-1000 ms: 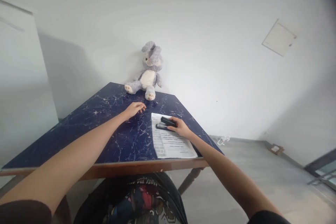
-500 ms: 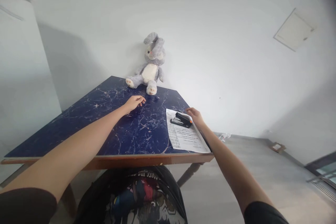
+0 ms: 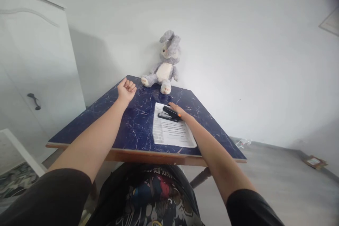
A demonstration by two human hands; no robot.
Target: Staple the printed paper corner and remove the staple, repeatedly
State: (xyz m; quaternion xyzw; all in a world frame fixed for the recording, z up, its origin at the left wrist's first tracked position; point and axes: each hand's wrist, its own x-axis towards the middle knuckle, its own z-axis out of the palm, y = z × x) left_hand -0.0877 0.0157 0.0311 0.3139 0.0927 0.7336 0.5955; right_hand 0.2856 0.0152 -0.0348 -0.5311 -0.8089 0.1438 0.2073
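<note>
My left hand (image 3: pixel 127 90) is raised over the far left part of the table, its fingers curled into a loose fist with nothing visible in them. Flat and stretched out, my right hand (image 3: pixel 180 110) lies along the far right edge of a printed sheet of paper (image 3: pixel 173 135), close against a black stapler (image 3: pixel 169 113) with an orange spot at one end. The stapler rests on the upper part of the sheet. Whether my right fingertips touch the stapler, I cannot tell.
A grey plush rabbit (image 3: pixel 164 70) sits at the back of the blue marbled table (image 3: pixel 137 134), leaning on the wall. A white cabinet (image 3: pixel 39 67) stands at the left. On the floor at the right lie a small brown box (image 3: pixel 315 161) and a white item (image 3: pixel 243 143).
The paper and stapler have slid left across the table, away from its right edge, with my right hand beside them. My left hand has moved left and curled up. The view has turned left.
</note>
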